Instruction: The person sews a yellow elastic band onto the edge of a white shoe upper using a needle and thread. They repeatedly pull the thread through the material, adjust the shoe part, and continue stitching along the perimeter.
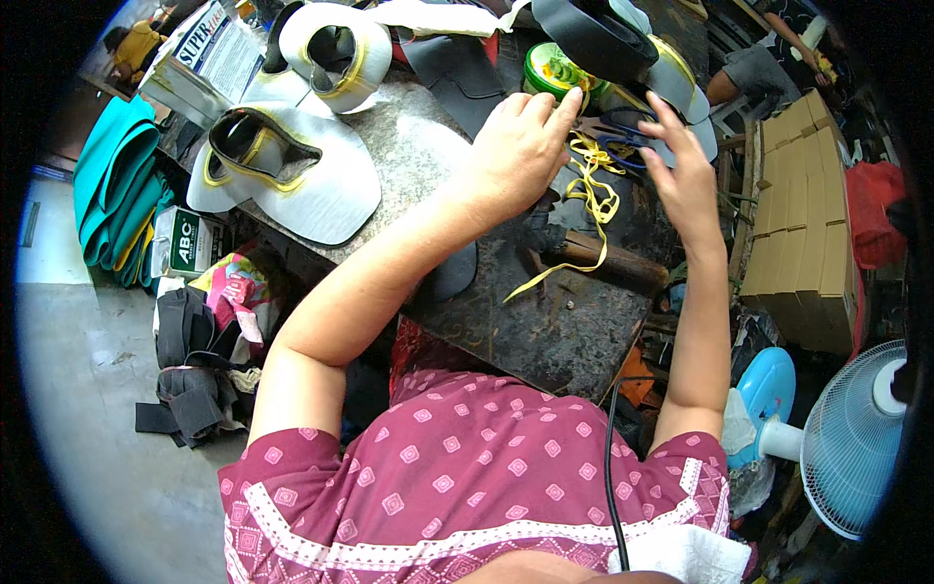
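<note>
My left hand (pixel 520 151) is over the middle of the worktable, beside a round green tub (pixel 547 70) with yellow and green material inside. Its fingers are bent together, and what lies under the fingertips is hidden. My right hand (pixel 683 170) holds nothing, with thumb and fingers apart, next to dark blue-handled scissors (pixel 623 139). Between the hands, a tangled yellow strip (pixel 598 200) trails over the table. Its tail crosses a hammer (pixel 613 261) with a wooden handle. Left of my left forearm is a grey-white shaped piece (pixel 336 190) with a yellow-edged black opening.
Similar grey-white pieces (pixel 355 83) and a black band (pixel 598 44) lie farther back. A metal can (pixel 185 88) stands back left, near folded teal sheets (pixel 112 195). Cardboard boxes (pixel 798 229) and a blue fan (pixel 856 438) are at right. Another person (pixel 769 63) sits back right.
</note>
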Tool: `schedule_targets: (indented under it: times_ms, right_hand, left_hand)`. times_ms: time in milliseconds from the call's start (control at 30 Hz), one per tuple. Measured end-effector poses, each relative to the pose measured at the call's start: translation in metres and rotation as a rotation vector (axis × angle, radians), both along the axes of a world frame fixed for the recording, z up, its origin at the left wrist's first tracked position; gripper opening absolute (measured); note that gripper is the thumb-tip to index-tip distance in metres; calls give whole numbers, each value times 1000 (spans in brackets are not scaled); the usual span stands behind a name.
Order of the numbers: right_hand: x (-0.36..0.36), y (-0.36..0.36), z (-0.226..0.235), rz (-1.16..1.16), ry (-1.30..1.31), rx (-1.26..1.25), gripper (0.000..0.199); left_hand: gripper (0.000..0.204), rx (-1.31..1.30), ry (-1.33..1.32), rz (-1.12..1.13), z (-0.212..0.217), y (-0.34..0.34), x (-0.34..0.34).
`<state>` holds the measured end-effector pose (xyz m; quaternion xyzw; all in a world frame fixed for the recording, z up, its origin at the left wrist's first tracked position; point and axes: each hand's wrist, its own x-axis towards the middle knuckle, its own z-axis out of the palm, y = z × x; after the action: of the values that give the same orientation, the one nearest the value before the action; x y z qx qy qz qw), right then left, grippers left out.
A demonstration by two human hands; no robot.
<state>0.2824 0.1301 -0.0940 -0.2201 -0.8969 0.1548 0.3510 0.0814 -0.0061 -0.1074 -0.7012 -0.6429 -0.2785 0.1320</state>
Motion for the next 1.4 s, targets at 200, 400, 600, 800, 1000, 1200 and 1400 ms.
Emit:
schedule_targets:
  times_ms: [200, 400, 600, 800, 1000, 1200, 1400]
  right_hand:
    - [-29, 15, -24, -142, -325, 548, 93]
    - [35, -13, 4, -125, -241, 200, 88]
    - [98, -43, 3, -318, -64, -347, 82]
    - [119, -56, -7, -480, -128, -411, 84]
    - [105, -44, -21, -406, -199, -321, 84]
    - [72, -28, -22, -336, -303, -302, 81]
    - [28, -45, 17, 176, 53, -384, 72]
  left_hand:
    - [71, 77, 17, 77, -8, -1, 4]
    - [75, 35, 156, 220, 3, -6, 9]
    - [36, -98, 54, -268, 9, -44, 52]
    - [8, -105, 66, -323, 2, -53, 62]
    - [15, -186, -487, -480, 49, -94, 53]
    - [12, -239, -561, -433, 77, -136, 36]
    - [8, -276, -625, -334, 67, -152, 26]
